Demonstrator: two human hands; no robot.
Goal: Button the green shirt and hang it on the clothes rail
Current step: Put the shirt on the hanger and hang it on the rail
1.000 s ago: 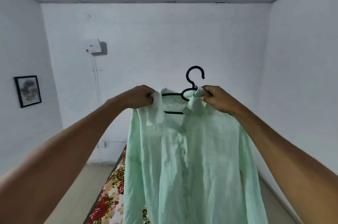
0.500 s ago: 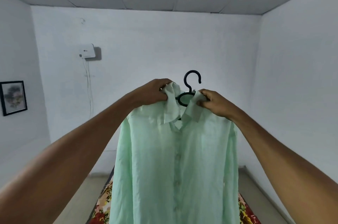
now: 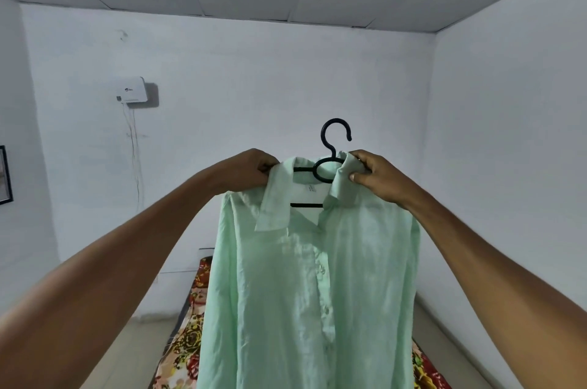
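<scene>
You have the green shirt [image 3: 311, 287] held up at arm's length in front of you, draped on a black plastic hanger [image 3: 330, 163] and hanging free in the air, touching nothing below it. Behind its lower part a floral-printed bed cover [image 3: 187, 344] shows on either side. No clothes rail is in view, only white walls, so the hanging is left to do and you will have to turn to find the rail.

On progress, my reading is that the placket is closed down the front: a few small buttons [image 3: 321, 268] show along the centre line and the two fronts lie together below the collar. The collar itself stands open in a V, and I cannot tell whether the top button is done. So the buttoning looks mostly finished, and you seem to be settling the collar on the hanger.

Your left hand [image 3: 251, 171] has its fingers curled round the left collar edge and the shoulder of the shirt. Your right hand [image 3: 378, 177] pinches the right collar flap between thumb and fingers, just beside the hanger's neck. The hanger's hook [image 3: 336, 134] rises clear between your hands, with nothing on it.

No container appears here; the hanger is the only thing carrying anything.
</scene>
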